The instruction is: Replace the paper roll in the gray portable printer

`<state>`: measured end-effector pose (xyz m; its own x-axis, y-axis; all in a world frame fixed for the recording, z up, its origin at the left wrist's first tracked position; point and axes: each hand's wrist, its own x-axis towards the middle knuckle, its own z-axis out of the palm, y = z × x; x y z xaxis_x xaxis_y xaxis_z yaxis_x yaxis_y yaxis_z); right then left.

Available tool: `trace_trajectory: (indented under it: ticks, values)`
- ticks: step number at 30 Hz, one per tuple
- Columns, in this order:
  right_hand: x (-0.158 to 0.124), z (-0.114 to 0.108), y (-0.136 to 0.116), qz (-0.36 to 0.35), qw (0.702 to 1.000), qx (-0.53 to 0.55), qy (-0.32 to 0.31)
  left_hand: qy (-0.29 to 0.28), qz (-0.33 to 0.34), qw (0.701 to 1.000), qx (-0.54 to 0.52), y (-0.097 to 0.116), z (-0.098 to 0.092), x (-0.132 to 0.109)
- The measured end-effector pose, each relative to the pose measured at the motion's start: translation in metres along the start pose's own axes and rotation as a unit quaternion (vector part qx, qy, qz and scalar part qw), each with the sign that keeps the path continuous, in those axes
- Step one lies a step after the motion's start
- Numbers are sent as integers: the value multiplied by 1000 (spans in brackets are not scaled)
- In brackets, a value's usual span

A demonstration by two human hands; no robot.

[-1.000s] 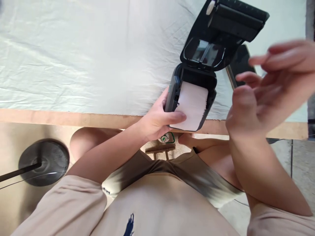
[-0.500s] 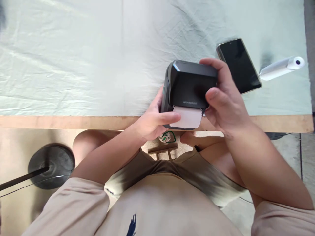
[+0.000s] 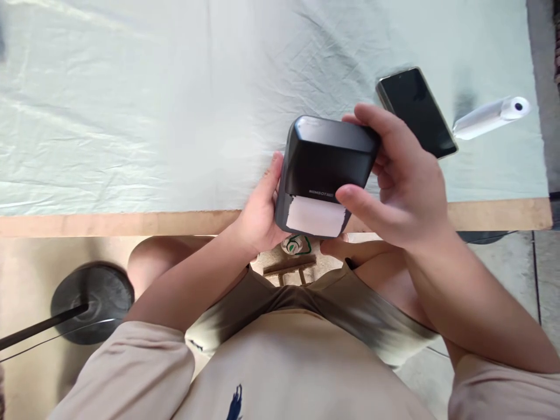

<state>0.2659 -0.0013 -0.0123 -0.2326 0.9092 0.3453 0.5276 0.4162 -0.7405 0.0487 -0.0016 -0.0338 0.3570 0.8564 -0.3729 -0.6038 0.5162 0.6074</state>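
Observation:
A small black label printer with its lid down is held just above the table's near edge. A strip of white paper sticks out of its front slot. My left hand cups the printer's left side and underside, fingers wrapped round it. My right hand grips the right side, with fingers over the top back corner and the thumb pressed on the front near the paper.
A black phone lies face up on the pale cloth-covered table, behind my right hand. A white paper roll lies further right. A round black stand base sits on the floor at lower left.
The printer's lid was open with my right hand raised; it is now shut. My right hand has come down onto it, and the printer has shifted slightly left and tilted.

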Motion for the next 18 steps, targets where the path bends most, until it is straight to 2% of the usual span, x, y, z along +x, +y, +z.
trace_trajectory:
  ticks: [4, 9, 11, 14, 16, 18]
  values:
    - [-4, -6, -7, -21, 998, 51, 8, 24, -10, 1000, 4, 2, -4, 2]
    - [-2, -10, -14, 6, 999, 42, 0, -9, -49, 998, 29, 2, -3, 6]
    - [3, -14, -19, -4, 998, -36, 49, -17, -27, 999, 10, 2, -1, 6]
    - [9, -14, -28, -38, 976, -122, 177, -56, -23, 998, 15, 1, -1, 5]
    - [12, -12, -35, -40, 969, -82, 230, -68, -36, 996, 53, 1, -1, 4]
    - [13, -11, -41, -20, 971, -42, 233, -69, -34, 994, 78, 1, -3, 3]
